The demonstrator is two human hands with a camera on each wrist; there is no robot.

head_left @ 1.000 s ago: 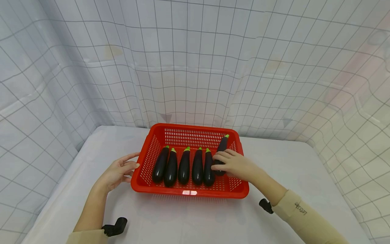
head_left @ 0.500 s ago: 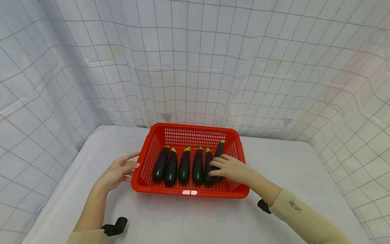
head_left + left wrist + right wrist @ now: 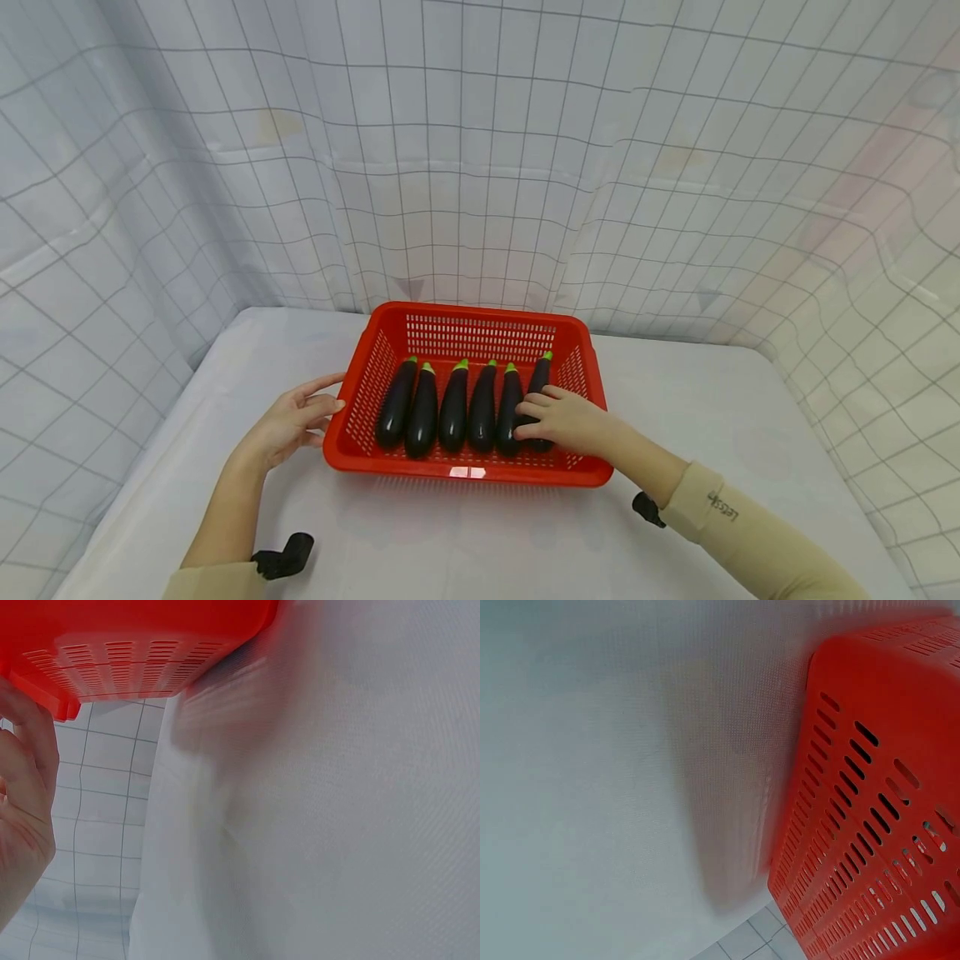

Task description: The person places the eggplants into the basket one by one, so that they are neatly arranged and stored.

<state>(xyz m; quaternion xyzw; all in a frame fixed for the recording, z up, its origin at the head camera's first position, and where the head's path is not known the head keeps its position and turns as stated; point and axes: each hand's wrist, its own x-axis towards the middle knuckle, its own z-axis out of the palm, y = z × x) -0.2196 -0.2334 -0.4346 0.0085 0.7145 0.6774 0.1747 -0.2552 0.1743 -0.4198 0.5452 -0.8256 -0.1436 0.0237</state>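
Observation:
Several dark purple eggplants (image 3: 453, 412) with green stem ends lie side by side in a red plastic basket (image 3: 468, 474). My right hand (image 3: 566, 423) reaches over the basket's right side, its fingers curled over the rightmost eggplant (image 3: 541, 375) and its fingertips right at the neighbouring eggplant (image 3: 509, 417). That grip is hidden in the right wrist view, where the slotted basket wall (image 3: 870, 825) fills the right side. My left hand (image 3: 288, 425) holds the basket's left rim with thumb and fingers; the left wrist view shows its fingers (image 3: 34, 739) at the rim.
The basket stands on a white-covered table (image 3: 480, 542), with cloth on both sides of it. A white curtain with a dark grid (image 3: 480, 167) hangs close behind and along the sides. Black wrist mounts (image 3: 288, 557) sit below each hand.
My right hand has moved slightly left and toward me, bringing the rightmost eggplant down beside the others. The neighbouring two eggplants have shifted a little left. My left hand has stayed put.

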